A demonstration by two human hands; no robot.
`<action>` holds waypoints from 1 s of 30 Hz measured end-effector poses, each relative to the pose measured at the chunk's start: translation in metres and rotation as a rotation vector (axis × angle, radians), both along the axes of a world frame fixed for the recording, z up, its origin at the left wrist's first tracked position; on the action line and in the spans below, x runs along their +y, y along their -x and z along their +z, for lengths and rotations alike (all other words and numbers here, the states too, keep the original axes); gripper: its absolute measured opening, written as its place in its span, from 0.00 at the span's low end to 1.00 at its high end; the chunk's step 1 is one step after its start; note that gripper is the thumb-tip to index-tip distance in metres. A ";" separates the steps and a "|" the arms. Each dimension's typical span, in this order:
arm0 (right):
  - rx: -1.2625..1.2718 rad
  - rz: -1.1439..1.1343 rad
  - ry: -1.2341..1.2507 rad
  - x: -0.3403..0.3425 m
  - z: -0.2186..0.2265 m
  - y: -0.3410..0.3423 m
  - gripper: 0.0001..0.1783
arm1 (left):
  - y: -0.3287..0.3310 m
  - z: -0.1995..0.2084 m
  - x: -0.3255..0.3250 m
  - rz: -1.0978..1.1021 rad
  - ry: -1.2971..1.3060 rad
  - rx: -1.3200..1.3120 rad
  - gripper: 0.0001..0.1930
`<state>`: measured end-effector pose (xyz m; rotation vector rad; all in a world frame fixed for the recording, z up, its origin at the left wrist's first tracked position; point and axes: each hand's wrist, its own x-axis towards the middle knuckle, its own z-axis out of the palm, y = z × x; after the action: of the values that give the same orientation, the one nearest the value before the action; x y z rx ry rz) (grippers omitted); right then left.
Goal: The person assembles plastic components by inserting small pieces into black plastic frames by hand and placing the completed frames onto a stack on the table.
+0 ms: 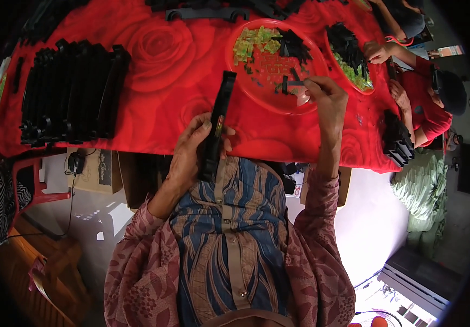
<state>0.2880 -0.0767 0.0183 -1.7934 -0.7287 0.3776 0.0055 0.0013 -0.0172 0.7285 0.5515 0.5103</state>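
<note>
Left hand [194, 155] props a long black plastic strip [217, 122]; right hand [327, 101] picks a small black part [292, 83] from the red tray [240, 82].

Left fingers wrap the strip's lower end, its top resting on the tabletop [164, 65] edge, so it stays braced near the tray. Right fingers pinch the part over the tray's near rim. Counts: two round red trays, the second [349, 57] by another person's hand [376, 52], each holding green and black bits, too many to count; one dense stack of black strips [71, 92] at left, count unclear.
</note>
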 end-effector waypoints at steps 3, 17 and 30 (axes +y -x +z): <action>0.015 0.000 0.000 -0.002 0.006 0.008 0.06 | 0.000 0.000 -0.001 0.000 -0.015 0.004 0.22; 0.169 0.202 -0.118 -0.012 0.027 0.077 0.05 | 0.008 -0.006 0.007 -0.016 0.119 -0.170 0.18; 0.361 0.512 -0.005 -0.013 0.046 0.113 0.08 | 0.019 -0.005 -0.002 -0.113 0.134 -0.097 0.21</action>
<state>0.1749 -0.0895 0.0644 -1.4590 -0.9185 1.0089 -0.0132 -0.0008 -0.0218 0.6009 0.4468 0.3970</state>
